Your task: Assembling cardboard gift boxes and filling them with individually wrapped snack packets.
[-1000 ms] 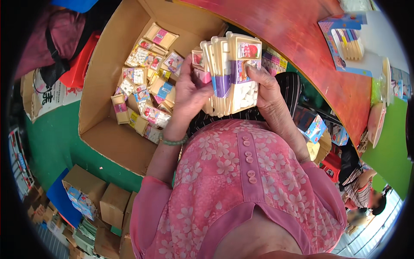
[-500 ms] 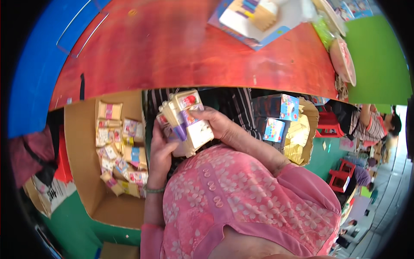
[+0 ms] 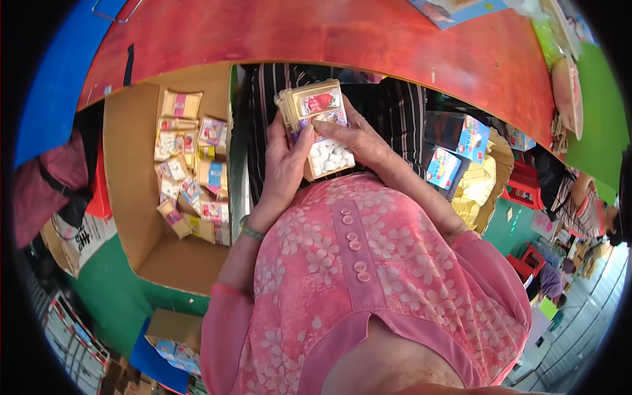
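Both of my hands are closed around a small stack of flat, clear plastic packs of white tablet-like pieces [image 3: 331, 158]. The front pack carries a strawberry picture at its upper end and a purple printed band across the middle. My left hand [image 3: 284, 161] grips the stack's left side, its thumb on the front. From the other side my right hand [image 3: 364, 140] holds on, with its thumb pressed over the purple band. Fingers behind the stack are hidden. The packs are held just above my lap, in front of my striped trousers [image 3: 406, 122].
At my left stands an open cardboard box [image 3: 128, 191] with several similar packs [image 3: 181, 105] inside. A red table [image 3: 263, 36] spans the far side. To the right another carton [image 3: 501, 172] holds blue printed boxes [image 3: 444, 168] and yellow packs [image 3: 475, 187]. Red stools [image 3: 525, 184] stand beyond.
The stack has gone from tilted and fanned to squared up, front face toward me. Both thumbs have come together over its middle. My view has shifted, and the table sits higher in it.
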`<state>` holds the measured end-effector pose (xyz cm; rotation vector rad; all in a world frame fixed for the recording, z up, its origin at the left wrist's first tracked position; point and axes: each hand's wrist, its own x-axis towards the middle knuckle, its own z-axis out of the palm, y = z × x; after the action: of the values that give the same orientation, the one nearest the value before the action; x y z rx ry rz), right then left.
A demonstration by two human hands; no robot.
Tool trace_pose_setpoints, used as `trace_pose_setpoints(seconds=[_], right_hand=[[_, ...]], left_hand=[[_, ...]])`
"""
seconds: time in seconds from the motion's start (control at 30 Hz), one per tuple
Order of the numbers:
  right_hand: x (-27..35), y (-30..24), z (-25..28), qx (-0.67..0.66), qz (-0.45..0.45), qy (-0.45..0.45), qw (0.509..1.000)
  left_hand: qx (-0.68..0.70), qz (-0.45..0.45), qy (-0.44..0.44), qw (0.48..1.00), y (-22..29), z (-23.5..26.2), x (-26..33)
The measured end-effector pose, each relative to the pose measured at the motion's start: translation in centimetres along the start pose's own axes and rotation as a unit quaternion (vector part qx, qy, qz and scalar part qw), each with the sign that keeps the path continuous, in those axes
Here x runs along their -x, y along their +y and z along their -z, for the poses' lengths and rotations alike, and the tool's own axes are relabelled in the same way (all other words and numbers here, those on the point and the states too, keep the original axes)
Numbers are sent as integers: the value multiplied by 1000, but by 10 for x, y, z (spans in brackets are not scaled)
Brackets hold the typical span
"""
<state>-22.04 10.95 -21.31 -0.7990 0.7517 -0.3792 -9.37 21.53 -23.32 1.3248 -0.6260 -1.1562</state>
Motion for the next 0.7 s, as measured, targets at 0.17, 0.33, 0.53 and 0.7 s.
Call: trace_pose_setpoints(seconds=[0.17, 0.33, 0.53, 0.7], right_hand=[[3, 6, -3, 124, -28, -21, 992], [11, 7, -9, 146, 29, -15, 989], [18, -2, -16, 174, -2, -116, 978], [20, 3, -19, 206, 56, -147, 966]], left_hand=[[7, 29, 16, 999, -11, -7, 7], [84, 14, -11, 996, 1, -8, 15], [218, -3, -38, 975, -2, 7, 24], [161, 17, -11, 987, -6, 4, 36]])
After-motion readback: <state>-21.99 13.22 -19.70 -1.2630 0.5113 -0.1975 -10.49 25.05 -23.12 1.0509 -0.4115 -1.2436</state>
